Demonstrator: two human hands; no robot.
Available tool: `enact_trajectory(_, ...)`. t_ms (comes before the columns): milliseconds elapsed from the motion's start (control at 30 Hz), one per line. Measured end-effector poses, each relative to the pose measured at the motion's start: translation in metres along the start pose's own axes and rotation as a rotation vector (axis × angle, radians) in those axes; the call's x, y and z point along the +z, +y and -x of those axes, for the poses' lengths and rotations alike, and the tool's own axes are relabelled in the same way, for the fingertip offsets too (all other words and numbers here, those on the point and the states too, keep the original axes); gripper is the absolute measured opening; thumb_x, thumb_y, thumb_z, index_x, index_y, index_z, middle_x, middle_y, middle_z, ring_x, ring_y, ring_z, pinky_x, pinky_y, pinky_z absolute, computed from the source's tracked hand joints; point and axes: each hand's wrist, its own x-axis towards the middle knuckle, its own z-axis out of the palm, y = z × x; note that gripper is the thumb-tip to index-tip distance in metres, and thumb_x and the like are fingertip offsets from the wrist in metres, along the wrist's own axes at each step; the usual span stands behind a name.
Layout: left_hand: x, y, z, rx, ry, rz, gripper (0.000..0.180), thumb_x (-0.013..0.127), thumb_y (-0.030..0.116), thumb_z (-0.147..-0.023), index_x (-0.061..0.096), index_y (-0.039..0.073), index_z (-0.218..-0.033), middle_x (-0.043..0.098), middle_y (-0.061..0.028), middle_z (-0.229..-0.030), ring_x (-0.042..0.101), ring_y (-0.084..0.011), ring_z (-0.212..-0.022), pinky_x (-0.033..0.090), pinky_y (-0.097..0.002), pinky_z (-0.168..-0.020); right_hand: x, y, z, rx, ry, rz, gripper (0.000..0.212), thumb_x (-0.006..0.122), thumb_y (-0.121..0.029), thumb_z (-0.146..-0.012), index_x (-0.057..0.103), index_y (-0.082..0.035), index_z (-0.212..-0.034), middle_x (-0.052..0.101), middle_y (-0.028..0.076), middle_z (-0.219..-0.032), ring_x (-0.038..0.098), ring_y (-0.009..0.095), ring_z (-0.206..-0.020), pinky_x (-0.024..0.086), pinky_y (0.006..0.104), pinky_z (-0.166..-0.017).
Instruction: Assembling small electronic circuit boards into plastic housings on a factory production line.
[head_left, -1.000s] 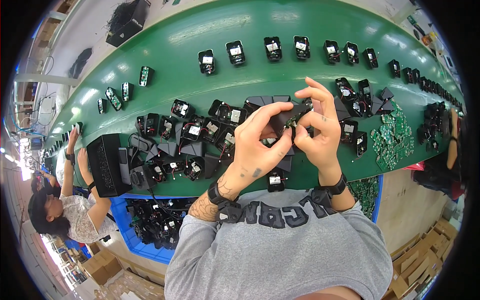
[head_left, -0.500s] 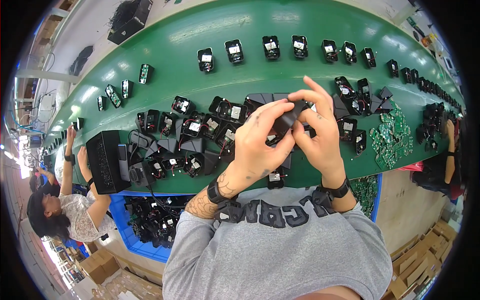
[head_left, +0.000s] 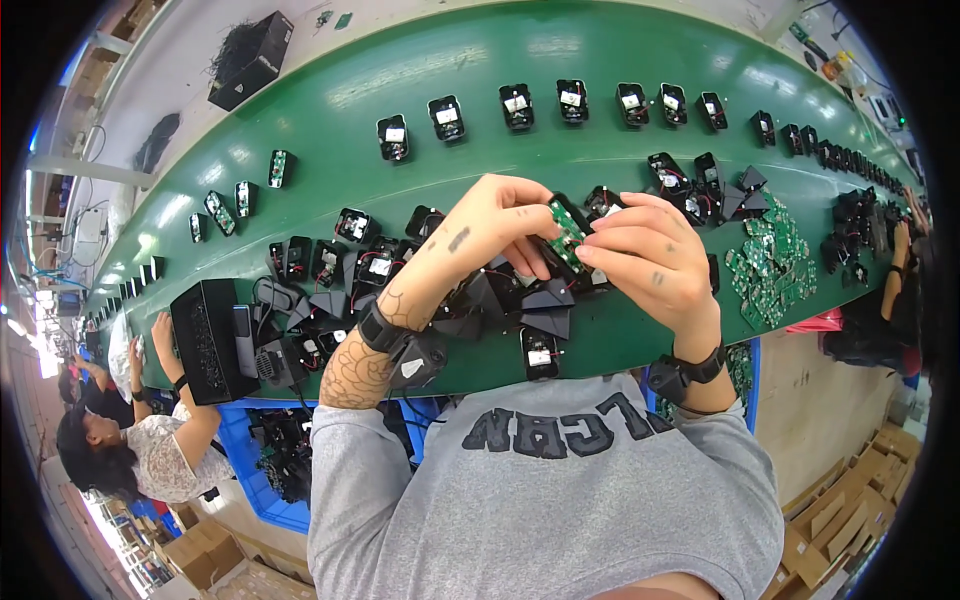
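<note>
Over the middle of the table I hold a small black plastic housing, its open side showing a green circuit board [head_left: 563,238] inside. The fingers of my left hand [head_left: 500,222] wrap round its left side, the thumb lying over the board. My right hand [head_left: 660,262] has its fingertips pinched together at the right edge of the board and housing. Below my hands lie more black housings with wiring and white parts, and wedge-shaped black covers [head_left: 548,296]. One open housing [head_left: 540,352] sits by itself at the near table edge.
Several open housings [head_left: 517,106] form a row along the far side of the green table [head_left: 350,100]. Circuit boards [head_left: 770,262] lie heaped at the right. At the left stands a black box [head_left: 204,335] of small parts. Blue bins [head_left: 240,450] are below the table edge. A co-worker [head_left: 150,440] is at the left.
The housing has been turned so that its circuit board shows instead of its black outside. My left hand has rolled over, and my right hand's raised fingers have come down to the board.
</note>
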Motion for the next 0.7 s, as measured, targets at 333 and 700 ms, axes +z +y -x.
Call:
enact_trajectory(333,0.0,0.0,-0.005,-0.059,0.003,-0.057,0.028,0.058,0.018,-0.08,0.063,-0.007,-0.091,0.067,-0.0132,-0.081,0.068,-0.0192,-0.059,0.052,-0.0236,-0.047,0.0,0.004,-0.006,-0.014,-0.029,0.119,0.021,0.074,-0.003,-0.063,0.066,-0.009,-0.082,0.064,0.001,-0.085,0.061,0.025,-0.099,0.041,0.0488,-0.1)
enact_trajectory(700,0.047,-0.013,0.002,0.752,0.598,-0.543,0.035,0.069,0.006,-0.073,0.062,-0.002,-0.107,0.067,-0.0115,-0.083,0.068,-0.0153,-0.066,0.055,-0.0268,-0.057,0.029,-0.007,-0.001,0.705,0.345,-0.186,0.014,0.074,0.0,-0.069,0.071,-0.005,-0.081,0.058,0.004,-0.107,0.045,0.03,-0.126,0.034,0.0452,-0.104)
